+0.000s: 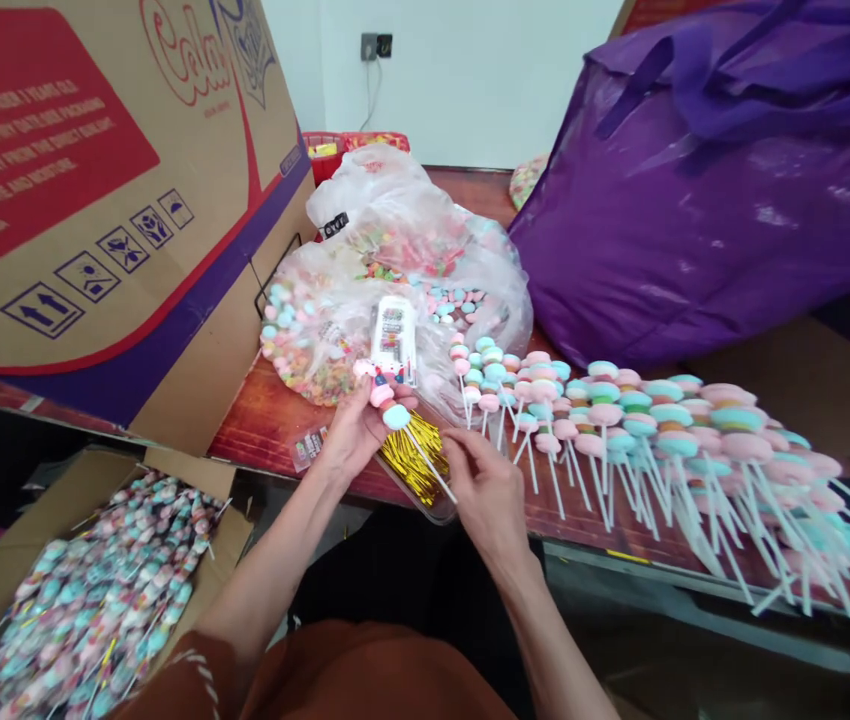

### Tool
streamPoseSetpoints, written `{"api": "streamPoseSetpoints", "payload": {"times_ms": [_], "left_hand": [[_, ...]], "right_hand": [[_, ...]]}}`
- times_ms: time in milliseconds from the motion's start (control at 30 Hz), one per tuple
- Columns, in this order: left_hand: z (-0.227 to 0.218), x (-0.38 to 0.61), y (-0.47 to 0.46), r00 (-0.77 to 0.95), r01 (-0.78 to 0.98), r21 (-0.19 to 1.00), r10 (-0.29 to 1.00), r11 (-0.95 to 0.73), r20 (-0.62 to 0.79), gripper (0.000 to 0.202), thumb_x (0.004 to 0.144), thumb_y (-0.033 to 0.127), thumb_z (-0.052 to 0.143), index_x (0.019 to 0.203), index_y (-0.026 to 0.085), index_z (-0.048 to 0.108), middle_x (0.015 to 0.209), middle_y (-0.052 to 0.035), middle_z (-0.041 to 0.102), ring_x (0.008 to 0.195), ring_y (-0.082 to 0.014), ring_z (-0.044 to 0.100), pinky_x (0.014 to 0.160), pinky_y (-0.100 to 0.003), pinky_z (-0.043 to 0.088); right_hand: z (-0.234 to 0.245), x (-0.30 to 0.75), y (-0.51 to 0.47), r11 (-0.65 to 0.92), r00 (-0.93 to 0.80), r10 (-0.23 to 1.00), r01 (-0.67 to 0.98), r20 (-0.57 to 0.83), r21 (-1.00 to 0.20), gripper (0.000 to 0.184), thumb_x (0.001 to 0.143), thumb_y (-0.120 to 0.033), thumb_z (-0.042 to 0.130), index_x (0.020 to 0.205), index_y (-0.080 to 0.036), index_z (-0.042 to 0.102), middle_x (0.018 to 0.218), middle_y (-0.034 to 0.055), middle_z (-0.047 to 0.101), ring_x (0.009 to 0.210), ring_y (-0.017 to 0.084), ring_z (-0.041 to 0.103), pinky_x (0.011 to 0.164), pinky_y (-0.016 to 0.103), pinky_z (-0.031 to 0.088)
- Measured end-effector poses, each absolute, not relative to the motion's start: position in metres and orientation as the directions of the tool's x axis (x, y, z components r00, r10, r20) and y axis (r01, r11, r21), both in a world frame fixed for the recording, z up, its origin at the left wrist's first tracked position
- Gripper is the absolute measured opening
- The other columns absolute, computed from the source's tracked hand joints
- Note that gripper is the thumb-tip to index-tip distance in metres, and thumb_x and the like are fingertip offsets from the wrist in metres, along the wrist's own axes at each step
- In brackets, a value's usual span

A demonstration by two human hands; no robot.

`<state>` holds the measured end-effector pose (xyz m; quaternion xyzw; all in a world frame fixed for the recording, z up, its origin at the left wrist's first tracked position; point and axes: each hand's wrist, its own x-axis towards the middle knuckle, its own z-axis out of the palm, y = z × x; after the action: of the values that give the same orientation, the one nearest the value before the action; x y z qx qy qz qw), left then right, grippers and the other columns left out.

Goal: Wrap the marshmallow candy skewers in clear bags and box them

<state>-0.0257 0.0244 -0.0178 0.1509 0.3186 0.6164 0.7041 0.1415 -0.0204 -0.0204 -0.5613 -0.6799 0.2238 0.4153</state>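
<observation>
My left hand (pixel 354 430) is closed round the top of a candy skewer (pixel 397 415), holding its pink and blue sweets. My right hand (pixel 486 490) pinches the lower end of the skewer's white stick (pixel 431 465). Under both hands lies a clear tray of gold twist ties (pixel 414 458). A small printed wrapper (pixel 393 338) lies just above my left hand, on a clear bag of loose sweets (pixel 320 340).
Several finished pastel skewers (pixel 657 430) lie in a row to the right on the wooden table (pixel 260 420). A big cardboard box (pixel 95 180) stands at left, a purple bag (pixel 710 180) at right. A lower carton (pixel 95 590) holds wrapped skewers.
</observation>
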Motion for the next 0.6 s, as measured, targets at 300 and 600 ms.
{"api": "streamPoseSetpoints", "payload": {"times_ms": [300, 600], "left_hand": [[-0.013, -0.061, 0.015, -0.137, -0.971, 0.223, 0.967, -0.088, -0.214, 0.019, 0.099, 0.035, 0.051, 0.091, 0.020, 0.061, 0.080, 0.0011, 0.064, 0.057, -0.0033, 0.054, 0.057, -0.011, 0.045], [-0.018, -0.101, 0.002, -0.180, -0.981, 0.092, 0.980, -0.173, -0.084, 0.021, 0.093, 0.041, 0.061, 0.090, 0.020, 0.059, 0.075, 0.0031, 0.061, 0.052, -0.0014, 0.051, 0.050, -0.008, 0.042]], "right_hand": [[-0.009, 0.086, 0.005, 0.590, -0.458, 0.782, 0.763, 0.422, -0.266, 0.026, 0.095, -0.027, 0.057, 0.116, -0.022, 0.072, 0.118, 0.0138, 0.062, 0.102, 0.029, 0.056, 0.083, 0.040, 0.045], [-0.008, 0.014, 0.036, 0.719, -0.710, 0.692, 0.693, 0.132, -0.042, 0.032, 0.095, -0.012, 0.045, 0.100, -0.012, 0.076, 0.114, 0.0190, 0.063, 0.108, 0.031, 0.050, 0.089, 0.046, 0.037]]}}
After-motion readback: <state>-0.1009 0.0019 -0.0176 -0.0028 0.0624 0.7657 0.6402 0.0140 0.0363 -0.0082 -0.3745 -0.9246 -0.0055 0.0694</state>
